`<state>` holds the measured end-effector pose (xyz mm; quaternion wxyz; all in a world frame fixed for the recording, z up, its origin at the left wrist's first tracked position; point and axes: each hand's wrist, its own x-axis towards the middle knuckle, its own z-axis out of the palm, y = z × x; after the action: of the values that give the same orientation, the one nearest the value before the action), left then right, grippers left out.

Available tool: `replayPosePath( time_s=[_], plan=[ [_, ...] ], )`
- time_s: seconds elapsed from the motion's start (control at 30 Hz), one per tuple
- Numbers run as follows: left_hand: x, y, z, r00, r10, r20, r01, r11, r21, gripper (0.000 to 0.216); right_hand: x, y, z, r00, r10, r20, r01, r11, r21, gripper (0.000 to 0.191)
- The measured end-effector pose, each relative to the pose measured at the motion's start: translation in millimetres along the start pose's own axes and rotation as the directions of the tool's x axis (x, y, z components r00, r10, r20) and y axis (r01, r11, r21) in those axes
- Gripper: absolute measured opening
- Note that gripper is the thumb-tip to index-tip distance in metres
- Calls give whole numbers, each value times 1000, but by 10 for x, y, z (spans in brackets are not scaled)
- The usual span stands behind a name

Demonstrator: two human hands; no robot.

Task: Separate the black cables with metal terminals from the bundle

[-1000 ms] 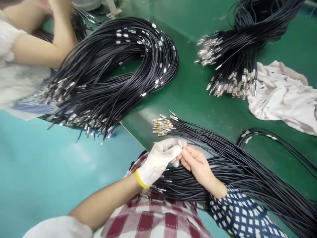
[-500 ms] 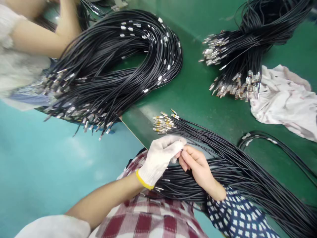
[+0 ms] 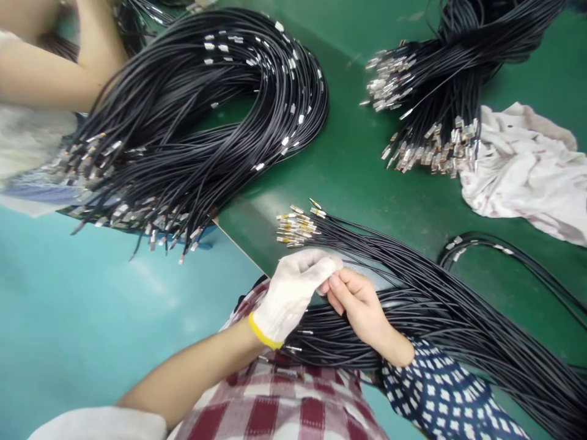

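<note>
My left hand point(image 3: 293, 293), in a white knit glove with a yellow cuff, is closed in a pinch. Its fingertips meet those of my bare right hand point(image 3: 360, 302), also pinched. Whatever sits between the fingers is hidden. Under both hands runs a bundle of black cables point(image 3: 403, 324), reaching over my checked apron point(image 3: 275, 409). Just beyond the glove, a second bundle of black cables point(image 3: 413, 263) ends in metal connectors point(image 3: 296, 226) with yellow marks, lying on the green table point(image 3: 348, 177).
A large looped cable bundle point(image 3: 293, 79) lies at the upper left, its ends over the table edge. Beside it are a co-worker's arms point(image 3: 55, 73). Another cable bundle point(image 3: 458, 73) and a crumpled white cloth point(image 3: 523, 177) are at the upper right. A few curved cables point(image 3: 518, 250) lie below the cloth.
The view has shifted slightly, so the bundles sit a little further left. Both hands keep pinching together in nearly the same place; a dark speck seen earlier at the fingertips no longer shows.
</note>
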<state>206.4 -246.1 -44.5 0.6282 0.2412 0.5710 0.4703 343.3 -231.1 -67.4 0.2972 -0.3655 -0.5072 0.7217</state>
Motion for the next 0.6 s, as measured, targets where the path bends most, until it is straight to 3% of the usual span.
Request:
replayPosePath(
  time_s=[0.3,0.6],
  plan=[
    [-24,-44,75,999,-40,-30,38,997,-64,20,5,-9,52,998,8,-66,-5,999,45,38],
    [13,40,-7,999,2,34,1,997,-71,31,68,-90,-87,995,74,66,-78,996,49,36]
  ],
)
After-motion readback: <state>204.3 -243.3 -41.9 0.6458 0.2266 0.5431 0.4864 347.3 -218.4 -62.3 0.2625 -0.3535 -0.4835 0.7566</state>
